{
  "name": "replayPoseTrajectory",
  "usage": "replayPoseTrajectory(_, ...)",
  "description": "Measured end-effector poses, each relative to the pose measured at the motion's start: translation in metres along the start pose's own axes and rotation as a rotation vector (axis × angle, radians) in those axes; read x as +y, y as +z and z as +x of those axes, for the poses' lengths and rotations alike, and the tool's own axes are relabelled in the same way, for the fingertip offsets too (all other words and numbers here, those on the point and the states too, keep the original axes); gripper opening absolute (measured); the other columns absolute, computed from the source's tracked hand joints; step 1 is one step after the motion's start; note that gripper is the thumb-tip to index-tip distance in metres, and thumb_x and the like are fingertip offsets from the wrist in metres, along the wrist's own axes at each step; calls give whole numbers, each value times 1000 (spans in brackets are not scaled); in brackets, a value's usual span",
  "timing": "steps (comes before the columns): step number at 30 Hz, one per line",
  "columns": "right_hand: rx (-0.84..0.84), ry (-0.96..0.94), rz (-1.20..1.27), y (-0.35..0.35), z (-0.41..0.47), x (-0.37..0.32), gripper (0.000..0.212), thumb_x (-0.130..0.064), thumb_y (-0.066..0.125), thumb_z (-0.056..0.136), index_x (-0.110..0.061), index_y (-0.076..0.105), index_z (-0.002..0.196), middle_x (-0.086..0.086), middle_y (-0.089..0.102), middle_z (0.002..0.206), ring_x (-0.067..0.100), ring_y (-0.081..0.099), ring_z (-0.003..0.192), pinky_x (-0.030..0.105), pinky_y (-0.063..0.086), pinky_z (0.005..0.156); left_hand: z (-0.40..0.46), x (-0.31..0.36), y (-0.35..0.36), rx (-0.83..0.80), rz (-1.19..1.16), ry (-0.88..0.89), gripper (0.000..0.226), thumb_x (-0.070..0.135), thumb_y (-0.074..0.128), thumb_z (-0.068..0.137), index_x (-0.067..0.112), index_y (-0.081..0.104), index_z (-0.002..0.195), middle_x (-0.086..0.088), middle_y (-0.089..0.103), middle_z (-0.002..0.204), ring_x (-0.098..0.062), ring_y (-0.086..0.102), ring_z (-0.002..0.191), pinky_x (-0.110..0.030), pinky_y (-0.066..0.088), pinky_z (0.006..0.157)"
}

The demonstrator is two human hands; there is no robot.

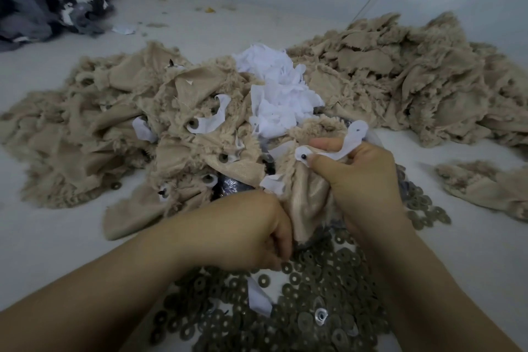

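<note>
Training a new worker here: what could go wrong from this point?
The small black stud poking through the white curved fabric strip, pinched by the right hand, could slip out and vanish among the grey ring washers. The left hand, curled beside that pile, might scatter washers under the beige plush fabric piece.

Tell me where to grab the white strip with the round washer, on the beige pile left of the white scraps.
Pinch the white strip at its upturned far end, coming from above. That tip curls clear of the beige pile, while the washer end likely lies flat against the plush.
</note>
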State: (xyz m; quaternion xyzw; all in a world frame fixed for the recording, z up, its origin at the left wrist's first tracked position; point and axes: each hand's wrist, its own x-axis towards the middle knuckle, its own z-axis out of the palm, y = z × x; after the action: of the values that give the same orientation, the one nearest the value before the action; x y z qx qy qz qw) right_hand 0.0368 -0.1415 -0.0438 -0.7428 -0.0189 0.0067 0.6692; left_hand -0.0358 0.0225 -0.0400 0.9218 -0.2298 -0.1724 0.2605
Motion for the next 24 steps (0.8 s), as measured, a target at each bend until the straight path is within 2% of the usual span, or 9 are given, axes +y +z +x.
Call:
replayPoseTrajectory(2, -5, -9, -6, 0, 1, 1, 14, -9, 82, 78, -17, 79, 89, -8, 77, 74, 10, 74, 73, 25, 62, 67, 3, 3, 8, -10, 151, 7, 18, 30, 76, 83, 32, 77, 101, 24, 62, 73, 9, 54, 69, -10, 42, 64)
replayPoseTrajectory(5, -13, -21, -3, -1, 2, 1, 14, -10, 83, 77, -21, 78, 85, -8, 77, 74, 9, 74, 73, 25, 62, 67, 5, 3, 16, 41, 263, 20, 24, 32, 73, 84, 33, 75, 108, 18, 69, 92, -3, 59, 81, -22, 49, 70)
replayPoseTrajectory(7, -18, -14, -1, -1, 3, 2, 14, -11, 83, 77, -22, 78, 85, -8, 77, 75, 9, 74, 75, 27, 63, 69, 5, 2, 19, 61, 313, 53, 19, 32, 70, 83, 32, 75, 101, 12, 70, 90, -7, 59, 78, -26, 49, 67)
replayPoseTrajectory(9, -21, -5, -1, -1, 4, 3, 14, -11, 83, 77, -22, 79, 85, -7, 77, 76, 10, 74, 76, 30, 63, 71, 7, 2, 22, 76, 404, 86, 9, 32, 66, 82, 26, 71, 86, 7, 64, 78, -11, 55, 70, -28, 46, 61)
replayPoseTrajectory(11, -20, 1, -4, 0, 4, 3, 14, -11, 83, 77, -22, 79, 85, -7, 77, 76, 11, 74, 77, 34, 63, 73, 9, 2, 26, 71, 449, 93, 12, 31, 63, 80, 20, 63, 76, 4, 57, 71, -13, 52, 66, -31, 45, 58)
replayPoseTrajectory(14, -16, 3, -6, -1, 4, 4, 14, -11, 83, 78, -20, 79, 87, -5, 77, 76, 12, 74, 77, 35, 63, 73, 10, 2, 27, 71, 435, 104, 9, 25, 60, 79, 19, 59, 73, 3, 54, 67, -14, 50, 62, -34, 46, 57)
replayPoseTrajectory(19, -29, -5, 2, -1, 4, 4, 15, -11, 84, 77, -15, 79, 91, -4, 78, 78, 10, 74, 78, 26, 62, 70, 10, -1, 26, 91, 323, 84, 11, 19, 59, 83, 18, 60, 71, 1, 54, 67, -15, 48, 61, -34, 45, 57)
replayPoseTrajectory(24, -30, -15, -6, -1, 5, 5, 15, -12, 84, 77, -15, 79, 91, -3, 78, 78, 9, 73, 76, 18, 59, 66, 6, -4, 23, 123, 155, 79, 18, 18, 64, 87, 29, 75, 96, 11, 71, 91, -9, 62, 81, -29, 52, 70)
